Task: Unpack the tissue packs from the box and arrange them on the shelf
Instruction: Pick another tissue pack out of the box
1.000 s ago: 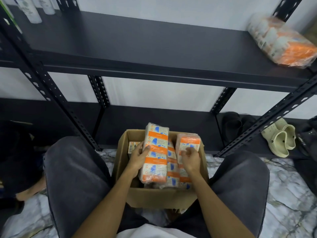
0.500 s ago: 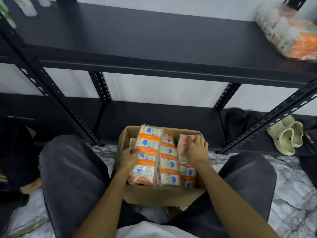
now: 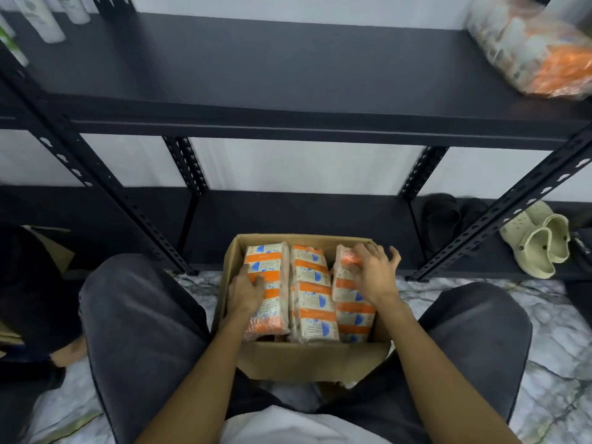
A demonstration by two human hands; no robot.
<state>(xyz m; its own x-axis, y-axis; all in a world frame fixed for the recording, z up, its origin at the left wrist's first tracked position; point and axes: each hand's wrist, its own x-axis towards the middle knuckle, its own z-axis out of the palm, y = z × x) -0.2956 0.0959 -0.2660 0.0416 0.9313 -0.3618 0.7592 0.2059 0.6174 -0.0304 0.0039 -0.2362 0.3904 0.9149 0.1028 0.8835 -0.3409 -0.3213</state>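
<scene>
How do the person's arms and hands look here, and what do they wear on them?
Both forearms are bare, no sleeves in view. The left hand and the right hand wear no gloves; no ring, watch or bracelet shows on them.

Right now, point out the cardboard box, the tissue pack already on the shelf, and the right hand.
cardboard box [image 3: 307,358], head view, near front wall.
tissue pack on the shelf [image 3: 531,49], head view, middle of wrapper.
right hand [image 3: 373,274], head view, back of hand.
</scene>
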